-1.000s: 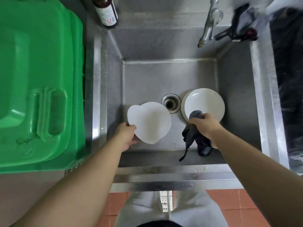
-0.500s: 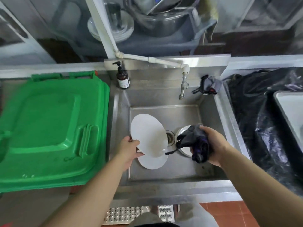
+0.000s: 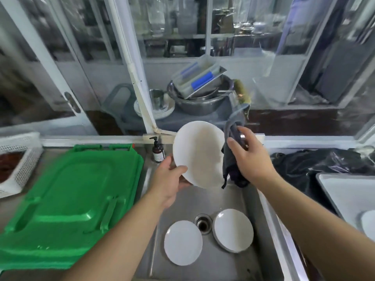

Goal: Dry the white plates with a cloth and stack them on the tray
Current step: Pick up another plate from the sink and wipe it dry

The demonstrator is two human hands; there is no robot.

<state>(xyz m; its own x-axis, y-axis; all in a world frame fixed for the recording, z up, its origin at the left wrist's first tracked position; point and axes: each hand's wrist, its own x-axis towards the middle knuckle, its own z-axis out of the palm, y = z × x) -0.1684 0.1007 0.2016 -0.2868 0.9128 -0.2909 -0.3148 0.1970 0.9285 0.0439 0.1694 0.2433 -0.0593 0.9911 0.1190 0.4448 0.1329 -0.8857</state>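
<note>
Above sink now, raised plate in left-hand grip, cloth in right.

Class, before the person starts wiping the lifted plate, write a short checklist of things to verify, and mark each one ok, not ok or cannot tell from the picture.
1. Plate held firmly: the left hand grips the lifted plate at its lower rim. Ok.
2. Cloth in hand: the right hand holds the dark cloth. Ok.
3. Cloth against the plate: it lies at the plate's right edge; contact is unclear. Cannot tell.
4. Plate still wet: no drops visible. Cannot tell.
5. Tray within reach on the right, with bare space. Ok.
6. All plates out of the sink: a single plate and a small stack remain. Not ok.
</note>
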